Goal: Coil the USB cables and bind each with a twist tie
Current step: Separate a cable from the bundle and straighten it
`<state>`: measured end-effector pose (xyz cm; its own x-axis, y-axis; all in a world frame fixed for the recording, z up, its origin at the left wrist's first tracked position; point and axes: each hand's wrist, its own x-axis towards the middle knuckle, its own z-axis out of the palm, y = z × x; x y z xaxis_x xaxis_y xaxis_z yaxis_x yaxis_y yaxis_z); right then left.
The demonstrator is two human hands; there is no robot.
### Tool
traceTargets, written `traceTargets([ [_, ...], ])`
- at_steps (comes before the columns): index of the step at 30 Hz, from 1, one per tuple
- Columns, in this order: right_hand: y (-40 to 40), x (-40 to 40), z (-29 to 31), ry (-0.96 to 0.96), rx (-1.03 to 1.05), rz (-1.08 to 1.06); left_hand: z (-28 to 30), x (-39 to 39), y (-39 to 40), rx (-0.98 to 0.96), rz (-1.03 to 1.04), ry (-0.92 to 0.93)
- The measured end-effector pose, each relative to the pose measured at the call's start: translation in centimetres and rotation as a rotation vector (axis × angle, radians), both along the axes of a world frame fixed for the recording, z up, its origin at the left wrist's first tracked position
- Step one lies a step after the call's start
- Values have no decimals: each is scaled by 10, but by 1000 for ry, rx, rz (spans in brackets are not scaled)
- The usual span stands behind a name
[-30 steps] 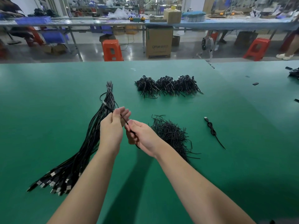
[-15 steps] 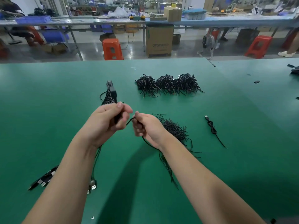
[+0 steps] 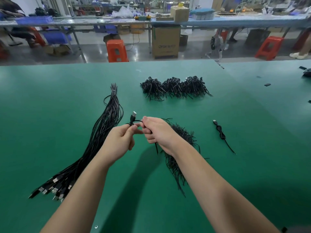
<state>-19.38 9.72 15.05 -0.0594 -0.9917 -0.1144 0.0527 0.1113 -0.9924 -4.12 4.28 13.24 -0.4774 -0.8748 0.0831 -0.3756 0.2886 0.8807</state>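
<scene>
Green matte desk [image 3: 50,115], factory floor beyond. Left hand [image 3: 120,140] pinching thin black USB cable [image 3: 133,122] just below silver plug, plug upright. Right hand [image 3: 158,132] fingers curled round cable run, likely forming coil above desk. Long bundle of uncoiled black cables [image 3: 104,132] left, loose black twist-tie heap [image 3: 181,137] under right wrist, within reach. Finished coiled-cable piles [image 3: 175,87] far; bare desk near edge.

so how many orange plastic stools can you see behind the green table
2: one orange plastic stool left of the cardboard box, another at far right. More may be hidden beyond the benches.
</scene>
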Motion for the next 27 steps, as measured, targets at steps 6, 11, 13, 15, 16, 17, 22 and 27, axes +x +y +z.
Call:
traceTargets([
  [6,9,10,-8,82,-34,35,-3,-11,-4,261,176,608],
  [11,12,26,-31,404,-94,19,8,-16,-7,512,98,886],
  [13,12,28,-38,515,-80,-26,11,-17,-6,576,73,925],
  [15,12,27,-43,542,-57,-67,13,-16,-5,611,64,942],
  [16,13,27,-45,530,-54,-75,14,-15,-5,619,64,944],
  [17,14,28,-46,482,-62,-72,14,-15,-5,624,63,942],
  [22,14,28,-45,90,-99,-46,9,-15,1,637,29,822],
  [27,11,26,-49,33,-101,-159,6,-16,8,677,-42,770],
])
